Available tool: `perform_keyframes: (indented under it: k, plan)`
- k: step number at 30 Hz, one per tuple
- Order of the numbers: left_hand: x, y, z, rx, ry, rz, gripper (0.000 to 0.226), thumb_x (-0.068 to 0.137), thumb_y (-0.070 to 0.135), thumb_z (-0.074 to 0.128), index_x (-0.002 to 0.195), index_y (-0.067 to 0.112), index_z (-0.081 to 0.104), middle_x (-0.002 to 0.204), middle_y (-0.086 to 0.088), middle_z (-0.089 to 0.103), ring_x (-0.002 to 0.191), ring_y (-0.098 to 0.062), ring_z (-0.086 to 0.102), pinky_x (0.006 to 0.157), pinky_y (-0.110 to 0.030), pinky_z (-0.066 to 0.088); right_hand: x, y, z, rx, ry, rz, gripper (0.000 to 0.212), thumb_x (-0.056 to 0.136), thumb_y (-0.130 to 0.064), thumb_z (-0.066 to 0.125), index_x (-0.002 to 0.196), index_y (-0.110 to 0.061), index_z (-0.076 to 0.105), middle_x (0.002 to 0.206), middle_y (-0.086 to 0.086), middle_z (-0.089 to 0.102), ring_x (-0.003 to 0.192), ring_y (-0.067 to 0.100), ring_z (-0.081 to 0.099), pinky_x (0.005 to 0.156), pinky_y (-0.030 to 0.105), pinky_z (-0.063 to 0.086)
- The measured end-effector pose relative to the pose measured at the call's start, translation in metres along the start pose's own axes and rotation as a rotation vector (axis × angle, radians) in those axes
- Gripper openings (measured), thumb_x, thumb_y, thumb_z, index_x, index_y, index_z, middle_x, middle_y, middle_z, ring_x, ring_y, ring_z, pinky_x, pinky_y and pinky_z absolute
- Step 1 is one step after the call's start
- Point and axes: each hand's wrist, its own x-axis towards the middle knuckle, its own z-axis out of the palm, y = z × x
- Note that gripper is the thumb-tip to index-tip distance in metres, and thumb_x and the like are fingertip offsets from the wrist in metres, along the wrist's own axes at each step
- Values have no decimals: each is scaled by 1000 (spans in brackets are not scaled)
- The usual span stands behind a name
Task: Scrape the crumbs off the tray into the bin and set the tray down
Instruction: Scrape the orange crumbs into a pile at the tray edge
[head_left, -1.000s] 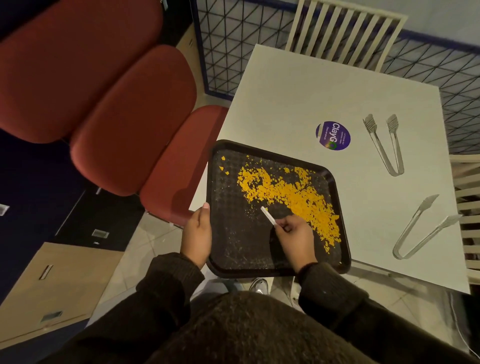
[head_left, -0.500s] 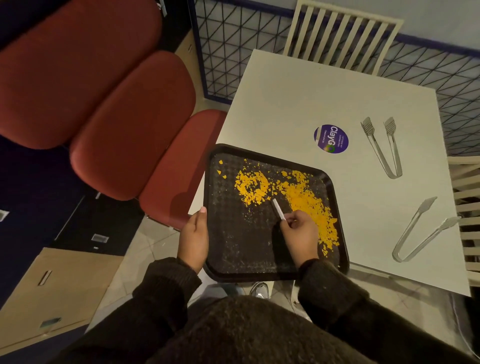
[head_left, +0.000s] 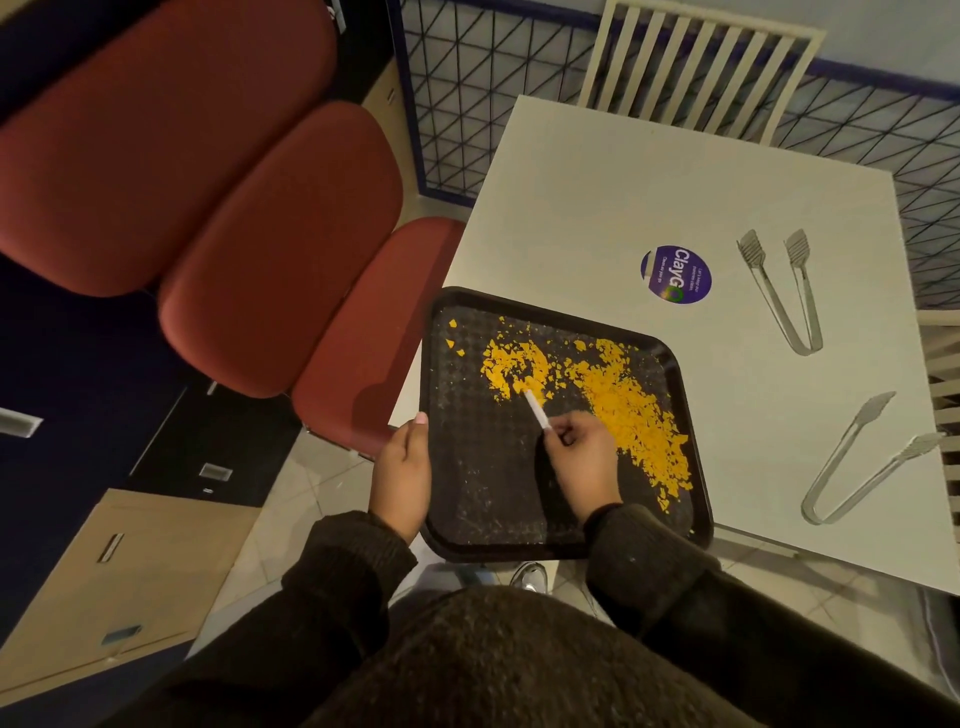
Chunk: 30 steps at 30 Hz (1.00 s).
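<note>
A black tray (head_left: 467, 499) lies partly on the near left corner of the white table (head_left: 623, 197), its near end jutting past the table edge. Yellow crumbs (head_left: 623, 400) are spread across its far and right parts. My left hand (head_left: 402, 467) grips the tray's left rim, thumb on top. My right hand (head_left: 582, 462) is over the tray, closed on a thin white scraper (head_left: 536, 408) whose tip touches the left clump of crumbs. No bin is in view.
Two clear plastic tongs (head_left: 779, 291) (head_left: 857, 462) and a round purple sticker (head_left: 675, 274) are on the table's right part. Red padded seats (head_left: 260, 234) stand to the left, slatted white chairs (head_left: 696, 67) behind and right. A wire-mesh fence runs along the back.
My right hand has swept the scraper leftward through the crumbs, splitting the heap into a left clump and a right band. The tray and my left hand hold still.
</note>
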Motion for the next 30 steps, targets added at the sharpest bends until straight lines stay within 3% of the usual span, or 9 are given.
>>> perform_keyframes:
  k: [4,10,13,17,23,27,30]
  plan:
    - [2,-3,0,3,-1,-2,42,98,38,31,101,12,64,92,-2,67,91,-16,62,79,-29,46,4,-4,-7,-16,31,16,11,82,-5,61,80,-16,63,79,0,63,69,13,56,57,18,39]
    - [4,-1,2,29,24,27,40,99,35,33,104,11,64,93,-1,66,90,-14,60,74,-25,43,-14,-21,12,-132,-158,-177,8,80,-9,62,80,-17,64,78,-5,56,67,0,46,57,12,31]
    - [3,-2,1,53,9,44,37,99,34,33,100,12,64,88,3,65,87,-11,60,69,-20,43,-1,-22,15,-92,-108,-121,8,84,-9,61,85,-16,64,84,-7,57,72,-2,49,61,9,32]
    - [1,-5,0,69,5,56,38,98,33,35,97,11,65,87,2,67,87,-11,62,71,-24,44,24,-12,5,-76,-9,14,12,86,-8,58,93,-12,66,87,1,64,73,11,56,60,16,39]
    - [3,-3,-1,69,6,84,36,99,31,34,98,12,65,86,7,65,83,-3,60,61,-7,42,29,-7,-11,-78,68,91,10,82,-7,57,87,-14,62,79,4,63,72,22,59,59,27,43]
    - [4,-2,-1,49,0,82,38,99,32,33,99,11,65,87,4,66,85,-7,60,65,-15,42,-4,-24,-1,12,-56,-32,17,82,-6,60,85,-22,60,80,1,62,70,15,56,60,22,43]
    - [5,-3,0,58,9,91,36,98,32,35,97,12,65,84,5,66,84,-9,61,67,-20,42,-28,-31,14,-57,-184,-139,17,83,-6,60,88,-22,62,82,-5,58,71,4,52,64,14,40]
